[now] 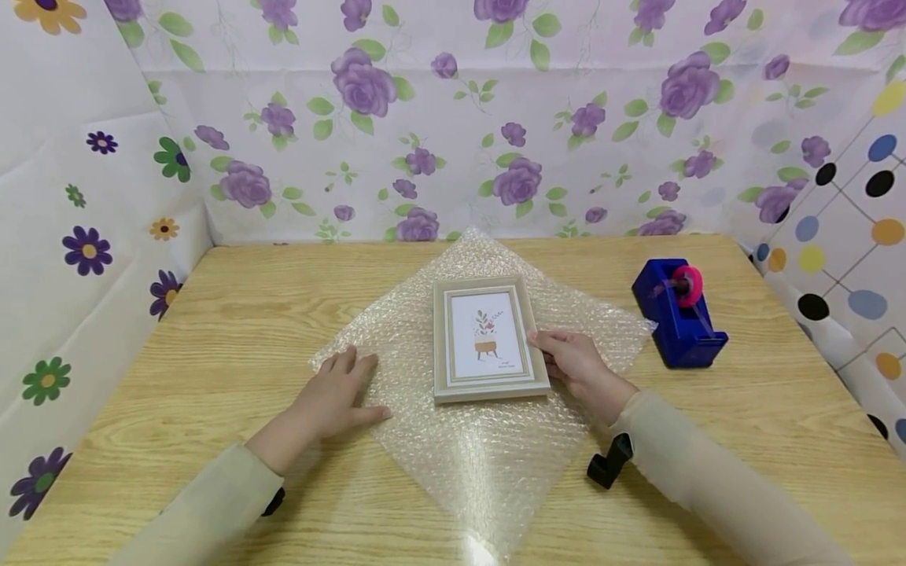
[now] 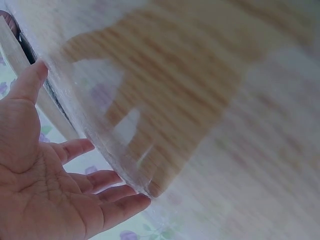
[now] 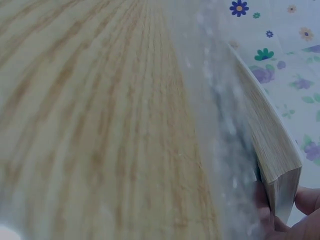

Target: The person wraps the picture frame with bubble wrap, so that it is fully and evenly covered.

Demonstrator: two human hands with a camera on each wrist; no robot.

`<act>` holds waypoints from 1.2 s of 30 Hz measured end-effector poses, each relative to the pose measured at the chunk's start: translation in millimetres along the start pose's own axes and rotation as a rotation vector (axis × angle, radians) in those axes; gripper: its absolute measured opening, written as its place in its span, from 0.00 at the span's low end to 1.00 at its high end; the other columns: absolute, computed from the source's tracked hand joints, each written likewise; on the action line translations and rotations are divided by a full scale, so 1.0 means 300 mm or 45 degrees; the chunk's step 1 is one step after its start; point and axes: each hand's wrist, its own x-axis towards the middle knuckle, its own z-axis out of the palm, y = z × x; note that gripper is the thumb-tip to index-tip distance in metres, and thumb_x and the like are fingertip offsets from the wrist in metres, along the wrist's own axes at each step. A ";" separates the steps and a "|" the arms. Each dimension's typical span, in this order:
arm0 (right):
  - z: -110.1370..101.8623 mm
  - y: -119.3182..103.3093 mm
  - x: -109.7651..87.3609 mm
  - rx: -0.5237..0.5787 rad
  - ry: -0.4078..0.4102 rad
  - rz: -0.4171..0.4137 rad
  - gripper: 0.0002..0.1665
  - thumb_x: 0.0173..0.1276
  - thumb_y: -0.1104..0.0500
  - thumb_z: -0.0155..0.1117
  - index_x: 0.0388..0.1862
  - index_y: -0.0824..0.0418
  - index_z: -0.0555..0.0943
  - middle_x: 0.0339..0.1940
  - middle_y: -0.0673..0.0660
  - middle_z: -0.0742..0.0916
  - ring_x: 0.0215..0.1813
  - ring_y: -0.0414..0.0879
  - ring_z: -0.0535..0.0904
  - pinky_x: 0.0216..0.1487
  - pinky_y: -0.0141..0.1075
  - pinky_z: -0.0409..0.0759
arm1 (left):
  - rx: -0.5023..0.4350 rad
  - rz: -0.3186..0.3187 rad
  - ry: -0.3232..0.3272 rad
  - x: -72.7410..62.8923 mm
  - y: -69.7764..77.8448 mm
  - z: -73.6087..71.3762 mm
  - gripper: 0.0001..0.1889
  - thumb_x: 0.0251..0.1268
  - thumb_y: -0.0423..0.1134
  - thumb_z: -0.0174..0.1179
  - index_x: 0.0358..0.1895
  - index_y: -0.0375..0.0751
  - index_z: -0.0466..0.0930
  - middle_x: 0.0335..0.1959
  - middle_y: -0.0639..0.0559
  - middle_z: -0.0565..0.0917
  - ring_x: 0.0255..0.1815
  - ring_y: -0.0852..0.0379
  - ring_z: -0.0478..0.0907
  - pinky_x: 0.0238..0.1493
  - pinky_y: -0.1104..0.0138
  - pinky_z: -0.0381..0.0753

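While the right hand (image 1: pixel 576 365) pinches the right edge of the picture frame (image 1: pixel 488 338) between thumb and fingers, we see the left hand (image 1: pixel 336 401) at the left part of the bubble wrap (image 1: pixel 460 464), its fingers apart. The frame is over the middle of that sheet, which lies cornerwise on the bench (image 1: pixel 233 314) (pale wood, with long streaks of grain). By its right corner we find a blue tape dispenser (image 1: pixel 683 330); a purple-flowered cloth (image 1: pixel 439 110) hangs behind, a dotted cloth (image 1: pixel 849 259) at right.
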 end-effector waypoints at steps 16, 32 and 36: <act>-0.007 -0.016 0.014 -0.360 0.026 -0.065 0.29 0.66 0.58 0.64 0.60 0.74 0.73 0.45 0.66 0.86 0.32 0.40 0.84 0.41 0.35 0.85 | -0.019 0.015 0.014 -0.004 0.000 -0.005 0.43 0.57 0.57 0.64 0.68 0.32 0.62 0.67 0.20 0.58 0.66 0.22 0.57 0.60 0.34 0.65; -0.020 -0.033 0.015 -0.773 0.008 -0.235 0.18 0.64 0.57 0.65 0.44 0.72 0.82 0.29 0.55 0.85 0.26 0.36 0.80 0.31 0.31 0.84 | -0.022 -0.009 0.008 -0.006 -0.006 0.006 0.43 0.56 0.58 0.64 0.69 0.33 0.61 0.68 0.21 0.57 0.67 0.23 0.56 0.62 0.34 0.63; -0.014 -0.032 0.013 -0.796 0.022 -0.254 0.17 0.64 0.58 0.65 0.44 0.72 0.82 0.29 0.56 0.85 0.27 0.36 0.80 0.31 0.31 0.84 | -0.039 -0.013 -0.002 -0.005 -0.006 0.007 0.43 0.56 0.57 0.64 0.69 0.33 0.61 0.68 0.21 0.56 0.67 0.23 0.55 0.62 0.34 0.63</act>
